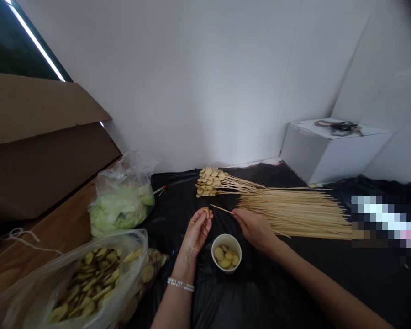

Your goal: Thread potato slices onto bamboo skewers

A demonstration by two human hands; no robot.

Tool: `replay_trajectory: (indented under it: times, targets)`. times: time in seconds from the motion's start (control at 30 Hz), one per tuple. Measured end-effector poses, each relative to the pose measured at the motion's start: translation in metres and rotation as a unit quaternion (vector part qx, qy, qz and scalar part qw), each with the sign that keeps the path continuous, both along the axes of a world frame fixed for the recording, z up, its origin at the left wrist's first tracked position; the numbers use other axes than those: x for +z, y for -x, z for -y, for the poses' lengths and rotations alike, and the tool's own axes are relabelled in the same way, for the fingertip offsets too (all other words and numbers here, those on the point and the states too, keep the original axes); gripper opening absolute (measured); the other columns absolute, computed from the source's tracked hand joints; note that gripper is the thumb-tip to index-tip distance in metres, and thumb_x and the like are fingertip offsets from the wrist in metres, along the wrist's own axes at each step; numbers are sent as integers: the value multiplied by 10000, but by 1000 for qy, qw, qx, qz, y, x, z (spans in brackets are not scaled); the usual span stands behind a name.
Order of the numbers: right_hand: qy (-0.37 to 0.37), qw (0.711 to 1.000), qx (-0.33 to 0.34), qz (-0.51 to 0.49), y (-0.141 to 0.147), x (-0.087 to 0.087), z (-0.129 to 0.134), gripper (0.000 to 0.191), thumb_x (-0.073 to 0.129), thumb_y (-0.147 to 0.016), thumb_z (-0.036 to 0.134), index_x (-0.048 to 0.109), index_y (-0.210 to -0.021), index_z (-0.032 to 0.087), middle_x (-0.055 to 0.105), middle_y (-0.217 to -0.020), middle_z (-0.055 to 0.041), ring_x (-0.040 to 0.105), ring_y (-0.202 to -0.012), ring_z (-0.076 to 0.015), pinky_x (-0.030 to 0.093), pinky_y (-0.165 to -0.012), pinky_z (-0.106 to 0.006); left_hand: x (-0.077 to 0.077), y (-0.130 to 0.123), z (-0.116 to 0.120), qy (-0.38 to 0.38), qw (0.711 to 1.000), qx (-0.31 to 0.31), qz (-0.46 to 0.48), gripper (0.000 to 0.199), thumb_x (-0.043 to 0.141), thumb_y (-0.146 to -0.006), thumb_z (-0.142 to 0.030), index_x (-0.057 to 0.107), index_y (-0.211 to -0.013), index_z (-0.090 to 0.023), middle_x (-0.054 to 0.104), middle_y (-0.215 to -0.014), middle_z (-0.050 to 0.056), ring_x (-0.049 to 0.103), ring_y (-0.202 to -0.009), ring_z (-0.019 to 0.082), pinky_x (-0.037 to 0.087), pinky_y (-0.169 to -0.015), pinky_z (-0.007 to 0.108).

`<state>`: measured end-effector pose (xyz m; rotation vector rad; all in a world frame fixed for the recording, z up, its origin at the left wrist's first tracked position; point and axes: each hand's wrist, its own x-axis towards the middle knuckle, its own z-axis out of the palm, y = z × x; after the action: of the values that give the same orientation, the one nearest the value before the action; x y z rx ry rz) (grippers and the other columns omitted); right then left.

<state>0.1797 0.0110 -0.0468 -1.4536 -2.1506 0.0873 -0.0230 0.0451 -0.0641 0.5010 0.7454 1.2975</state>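
Note:
My left hand [199,227] pinches a thin potato slice [206,211] between thumb and fingers. My right hand [255,228] grips a wooden skewer [222,209], whose bare tip points left, a short gap from the slice. Just below and between the hands stands a white cup [226,269] with several potato slices [226,257] inside. Beyond the hands lies a pile of skewers with slices on their ends [210,180]. Right of it, a wide bundle of bare skewers [304,212] is spread out, partly behind my right hand.
On the left, an open plastic bag [137,237] holds many slices, and behind it sits a bag of pale green vegetables [123,205]. Black plastic sheeting [178,201] covers the work surface. A cardboard box [37,169] and a white box [335,151] flank it.

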Motion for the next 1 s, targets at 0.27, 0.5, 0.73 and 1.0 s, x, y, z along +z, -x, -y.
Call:
replay_trajectory:
  times: [0.27, 0.5, 0.73, 1.0]
  targets:
    - [-41, 997, 5, 58, -8, -16, 9, 330, 380, -948, 232, 615, -1180, 242, 651, -810, -33, 599, -717, -132, 340, -580, -227, -4, 0, -3, 15, 1000, 18, -3, 282, 756, -673, -131, 692, -947, -151, 705, -808, 50, 644, -677, 80, 509, -601, 134]
    - [-29, 997, -3, 75, -6, -15, 12, 335, 404, -929, 202, 622, -1176, 260, 646, -797, -27, 579, -677, -123, 308, -556, -232, -4, -3, -2, 18, 998, 48, -37, 208, 777, -643, -143, 700, -836, -153, 711, -820, 46, 636, -660, 76, 500, -588, 138]
    - [-29, 997, 2, 75, -4, -15, 13, 345, 386, -930, 189, 618, -1178, 249, 648, -796, -28, 586, -694, -125, 312, -563, -243, -4, -4, -1, 8, 998, 50, -49, 234, 791, -623, -147, 712, -843, -140, 719, -822, 53, 641, -662, 79, 497, -594, 142]
    - [-8, 996, -6, 90, -3, -13, 13, 341, 391, -926, 202, 616, -1178, 255, 658, -809, -37, 581, -672, -126, 307, -556, -239, -5, -4, -1, -12, 996, 45, -73, 288, 821, -581, -184, 712, -845, -146, 726, -827, 54, 647, -677, 90, 498, -605, 162]
